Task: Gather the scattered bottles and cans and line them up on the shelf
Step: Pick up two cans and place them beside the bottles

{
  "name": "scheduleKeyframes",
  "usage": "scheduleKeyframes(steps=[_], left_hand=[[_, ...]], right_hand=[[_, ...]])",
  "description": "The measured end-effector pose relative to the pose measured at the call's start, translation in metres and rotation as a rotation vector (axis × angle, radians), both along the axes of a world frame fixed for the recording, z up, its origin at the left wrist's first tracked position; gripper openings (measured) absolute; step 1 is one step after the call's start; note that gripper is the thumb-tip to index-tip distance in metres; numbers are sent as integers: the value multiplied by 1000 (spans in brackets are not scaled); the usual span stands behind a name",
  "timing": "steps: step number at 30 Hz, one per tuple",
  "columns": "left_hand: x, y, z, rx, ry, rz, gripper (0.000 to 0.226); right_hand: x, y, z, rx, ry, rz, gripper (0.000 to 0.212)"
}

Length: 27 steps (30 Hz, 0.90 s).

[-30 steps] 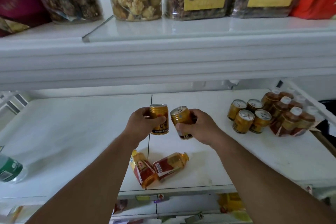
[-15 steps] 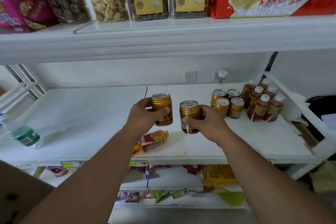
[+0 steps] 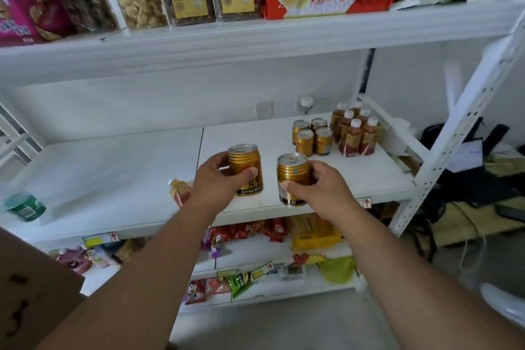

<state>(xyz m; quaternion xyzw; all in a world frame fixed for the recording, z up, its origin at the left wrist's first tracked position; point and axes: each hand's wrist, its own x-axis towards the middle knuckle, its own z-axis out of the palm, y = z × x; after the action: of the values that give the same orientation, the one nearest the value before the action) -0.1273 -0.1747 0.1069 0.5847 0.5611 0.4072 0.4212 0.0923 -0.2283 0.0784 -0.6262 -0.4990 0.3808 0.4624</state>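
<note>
While a green bottle is lying on its side at the far left of the white shelf, a small tea bottle is lying near the middle, partly hidden behind the left arm. The left hand is wrapping its fingers and thumb round a gold can, holding it upright over the shelf. Just to the right, the right hand is gripping another gold can the same way, near the front edge. Farther right, four gold cans are standing together, touching a bunch of brown tea bottles with white caps.
</note>
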Motion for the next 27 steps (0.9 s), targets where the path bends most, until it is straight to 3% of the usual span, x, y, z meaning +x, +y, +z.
scheduleKeyframes(steps=[12, 27], left_hand=[[38, -97, 0, 51, 21, -77, 68], [163, -164, 10, 51, 25, -29, 63]], right_hand=[[26, -103, -4, -10, -104, -80, 57], [152, -156, -1, 6, -91, -37, 61]])
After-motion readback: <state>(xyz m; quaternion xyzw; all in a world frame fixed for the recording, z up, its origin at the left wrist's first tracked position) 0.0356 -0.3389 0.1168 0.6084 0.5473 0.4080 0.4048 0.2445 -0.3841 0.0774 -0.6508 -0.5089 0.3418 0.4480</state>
